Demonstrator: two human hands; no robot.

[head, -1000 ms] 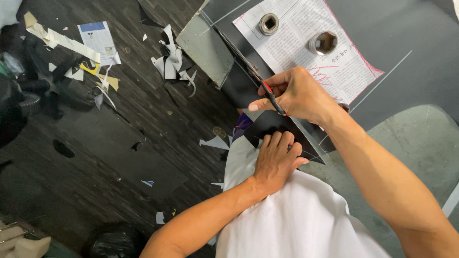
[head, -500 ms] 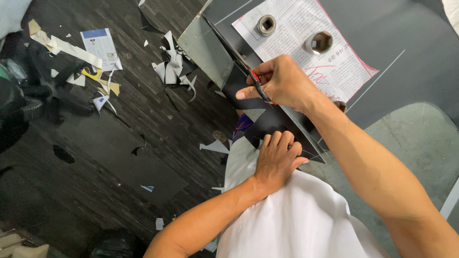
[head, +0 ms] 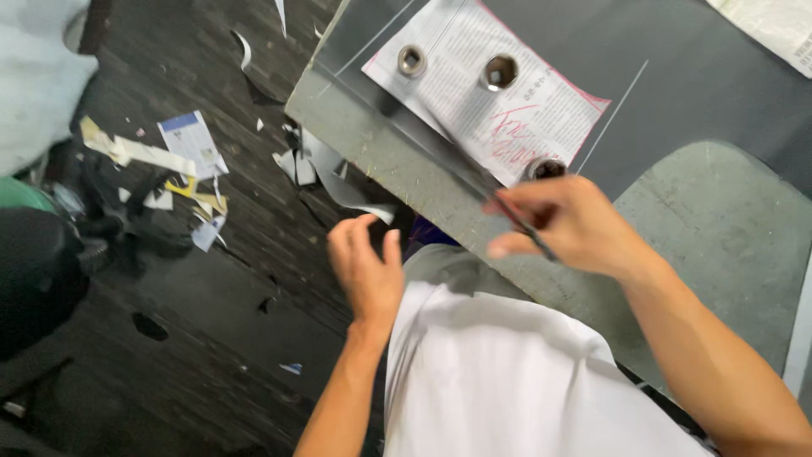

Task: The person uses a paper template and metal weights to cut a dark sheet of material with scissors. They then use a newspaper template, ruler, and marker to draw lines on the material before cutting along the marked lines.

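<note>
My right hand point(head: 575, 227) is closed around a thin dark tool point(head: 531, 230) whose tip points down and right. It hovers over the grey table point(head: 719, 237), just below the printed sheet point(head: 486, 101). Three metal sockets point(head: 499, 72) rest on that sheet as weights, the nearest point(head: 545, 167) right above my knuckles. A long dark straightedge point(head: 423, 135) runs diagonally along the sheet's lower edge. My left hand point(head: 368, 271) is raised off the table's edge with fingers apart and curled, holding nothing I can make out. A pale offcut point(head: 355, 196) hangs just above it.
A dark sheet point(head: 677, 59) covers the far part of the table. The dark floor point(head: 211, 322) on the left is littered with paper scraps point(head: 190, 140) and dark clutter point(head: 51, 271). My white shirt point(head: 507, 381) fills the bottom middle.
My left hand has lifted off the dark piece it pressed at the table edge, and that piece is gone from view. My right hand drew the tool down along the straightedge toward me.
</note>
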